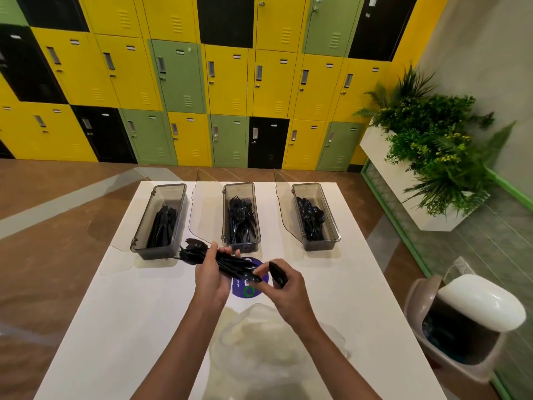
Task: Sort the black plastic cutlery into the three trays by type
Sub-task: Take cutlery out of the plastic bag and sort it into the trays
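- Yellow, green and black lockers (pixel 184 76) line the wall beyond a white tabletop (pixel 129 313).
- Left hand (pixel 210 272) grips a bundle of black cutlery (pixel 230 262) crosswise, just above the tabletop.
- Right hand (pixel 288 290) curls round a few black pieces (pixel 278 274); its fingertips meet the bundle's end.
- Beyond the hands stand three clear trays: knives tray (pixel 170 186) past the left hand, forks tray (pixel 238 184) straight ahead, spoons tray (pixel 307 185) past the right hand.
- A purple sticker (pixel 245 291) lies under the hands, and a crumpled clear bag (pixel 259 336) lies nearer the person, between the forearms.

Three trays (pixel 224 215), two hands (pixel 209 274), one cutlery bundle (pixel 230 263), one bin (pixel 467 321).
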